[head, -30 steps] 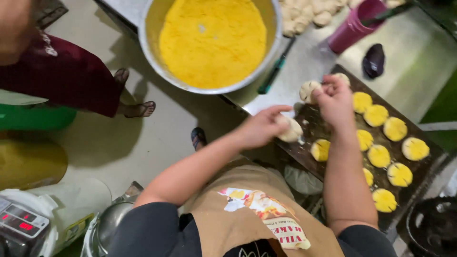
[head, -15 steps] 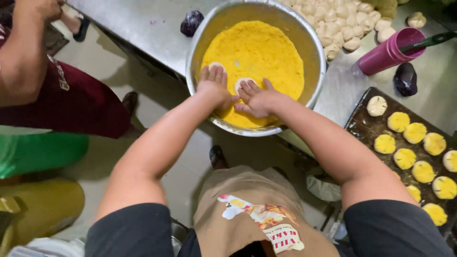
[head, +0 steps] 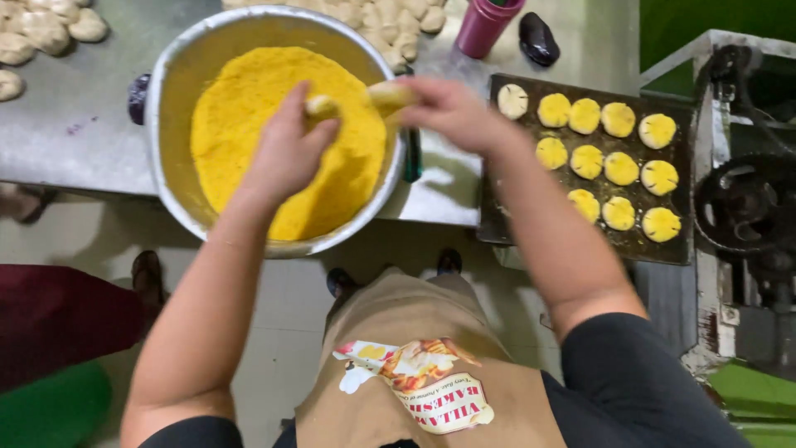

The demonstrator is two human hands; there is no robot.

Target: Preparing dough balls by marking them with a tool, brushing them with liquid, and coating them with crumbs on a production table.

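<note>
While both arms reach out over the big metal bowl (head: 170,75) of yellow crumbs (head: 249,124), each hand has a small dough piece in its grip. The left hand (head: 286,153) is curled, fingers bent around a crumb-coated dough piece (head: 322,105) that peeks out at the fingertips, just above the crumb heap. The right hand (head: 452,108) is closed too, pinching a second coated dough piece (head: 390,94) that sticks out leftward from its fingers, over the bowl's right rim. The two pieces sit near each other but do not touch, and both hang above the right half of the crumb mound.

To the right of the bowl, just beside it on the steel table (head: 75,141), lies a dark baking tray (head: 580,232). On it rest yellow coated rounds (head: 618,168) in loose rows, with one paler round (head: 512,100) at the tray's top left corner. The right forearm crosses over the tray's left edge.

At the far side of the table, plain dough balls (head: 377,21) are heaped behind the bowl, and more plain dough balls (head: 37,29) lie at the top left. A pink cup (head: 487,25) stands behind the tray, with a dark oval object (head: 538,39) just beside it. The person wears a tan apron (head: 414,348). At the lower left, another person's dark red garment (head: 58,323) shows.
</note>
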